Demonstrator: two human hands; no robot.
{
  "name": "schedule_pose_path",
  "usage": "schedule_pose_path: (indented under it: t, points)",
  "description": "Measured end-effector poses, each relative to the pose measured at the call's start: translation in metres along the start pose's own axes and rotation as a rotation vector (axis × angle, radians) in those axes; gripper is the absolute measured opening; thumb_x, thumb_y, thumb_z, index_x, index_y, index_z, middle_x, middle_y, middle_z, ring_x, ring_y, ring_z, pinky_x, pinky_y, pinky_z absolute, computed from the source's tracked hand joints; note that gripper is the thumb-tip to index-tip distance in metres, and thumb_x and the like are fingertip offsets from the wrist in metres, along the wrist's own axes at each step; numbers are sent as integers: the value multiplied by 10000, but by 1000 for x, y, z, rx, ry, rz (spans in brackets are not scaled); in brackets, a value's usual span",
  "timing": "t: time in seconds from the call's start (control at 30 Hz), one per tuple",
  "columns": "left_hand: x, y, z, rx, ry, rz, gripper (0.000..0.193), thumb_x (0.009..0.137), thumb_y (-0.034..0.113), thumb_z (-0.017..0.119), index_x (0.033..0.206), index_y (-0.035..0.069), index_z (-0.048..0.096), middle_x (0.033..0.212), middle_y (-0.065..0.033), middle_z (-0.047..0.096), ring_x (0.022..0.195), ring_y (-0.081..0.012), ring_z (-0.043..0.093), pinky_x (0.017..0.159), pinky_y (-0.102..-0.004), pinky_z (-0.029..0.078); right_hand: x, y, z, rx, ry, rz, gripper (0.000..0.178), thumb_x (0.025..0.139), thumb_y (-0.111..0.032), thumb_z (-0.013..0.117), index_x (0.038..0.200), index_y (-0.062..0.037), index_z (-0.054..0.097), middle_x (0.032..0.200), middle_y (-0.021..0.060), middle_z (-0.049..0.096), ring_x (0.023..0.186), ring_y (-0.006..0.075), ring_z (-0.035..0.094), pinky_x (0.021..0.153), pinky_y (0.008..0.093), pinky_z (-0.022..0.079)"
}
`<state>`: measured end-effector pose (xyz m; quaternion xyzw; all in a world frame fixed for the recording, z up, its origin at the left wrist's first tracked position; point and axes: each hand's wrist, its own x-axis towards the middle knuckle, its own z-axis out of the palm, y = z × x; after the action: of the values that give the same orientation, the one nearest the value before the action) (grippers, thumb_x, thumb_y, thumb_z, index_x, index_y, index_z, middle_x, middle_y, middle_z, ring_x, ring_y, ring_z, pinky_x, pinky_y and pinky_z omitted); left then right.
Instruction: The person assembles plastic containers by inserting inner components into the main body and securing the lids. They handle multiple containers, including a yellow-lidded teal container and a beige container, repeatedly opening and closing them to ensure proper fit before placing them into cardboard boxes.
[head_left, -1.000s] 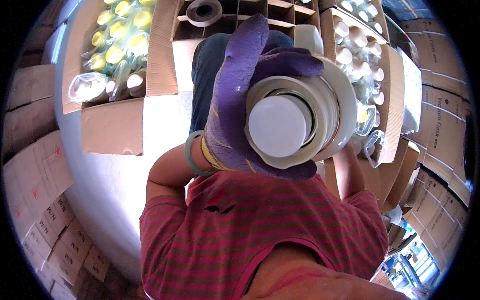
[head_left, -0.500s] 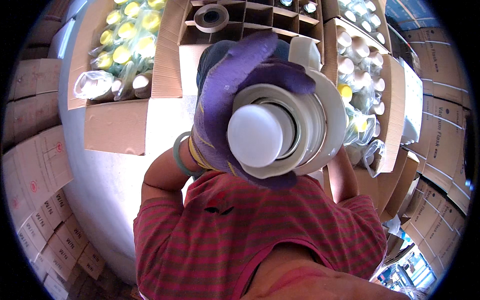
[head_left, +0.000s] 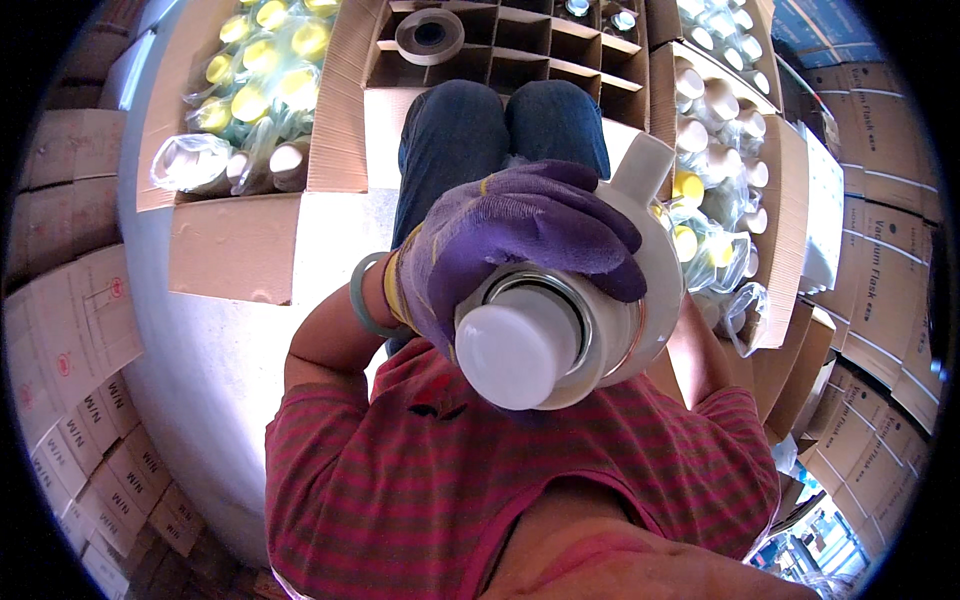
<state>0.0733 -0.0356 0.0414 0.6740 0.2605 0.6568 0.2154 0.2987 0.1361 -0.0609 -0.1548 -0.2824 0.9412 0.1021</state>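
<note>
Head camera shows me the white flask (head_left: 660,270) at the middle of the frame, its round white stopper (head_left: 508,352) facing up at the lens and leaning to the lower left. My left hand (head_left: 525,235), in a purple glove, is curled over the flask's top just above the stopper, fingers bent close against it. My right forearm (head_left: 700,350) shows right of centre, but the hand is hidden behind the flask, so I cannot tell its grip. I judge the step in hand to be handling the flask's stopper end. The next move, I reckon, calls for firm support below before my left fingers ease. A tape roll (head_left: 455,40) rests on a divided carton (head_left: 385,115) at upper centre.
</note>
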Motion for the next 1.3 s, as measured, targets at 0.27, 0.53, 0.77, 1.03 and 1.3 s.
schedule_pose_path:
  t: [0.27, 0.53, 0.77, 1.03, 1.3]
  points:
    - [9, 7, -6, 86, -91, 54, 643, 745, 468, 755, 1173, 17, 592, 1093, -156, 669, 1015, -356, 638, 961, -492, 452, -1, -2, 1, -206, -24, 38, 593, 936, -376, 562, 1421, -91, 374, 1405, 109, 465, 1277, 252, 454, 1097, 420, 337]
    - [-16, -7, -14, 82, 210, -177, 900, 562, 433, 903, 1252, 6, 513, 1196, -158, 597, 1142, -297, 565, 993, -421, 434, -22, -14, -28, -533, -101, 19, 594, 929, -343, 597, 1420, -93, 375, 1403, 108, 468, 1275, 248, 457, 1100, 416, 333]
    - [-12, -23, -4, 54, 11, -205, 1232, 529, 628, 850, 1424, -14, 299, 1376, -206, 451, 1309, -357, 403, 1081, -451, 301, -87, -28, -80, 209, 373, 79, 644, 922, -462, 577, 1411, -87, 388, 1380, 96, 489, 1233, 262, 498, 1014, 450, 447]
    - [-71, -47, -34, 131, 592, -603, 522, 907, 254, 595, 1335, 16, 416, 1298, -149, 517, 1216, -244, 504, 1028, -369, 412, -96, -16, -113, -667, 596, -155, 595, 989, -477, 417, 1430, -85, 344, 1413, 124, 456, 1264, 286, 483, 986, 499, 484]
    - [-93, -12, 11, 626, -502, -785, 822, 682, 417, 797, 1338, 43, 472, 1298, -209, 502, 1217, -392, 469, 1015, -472, 394, -60, -40, -46, -351, 618, -70, 560, 1005, -462, 390, 1419, -86, 367, 1415, 102, 448, 1267, 250, 475, 1046, 423, 432]
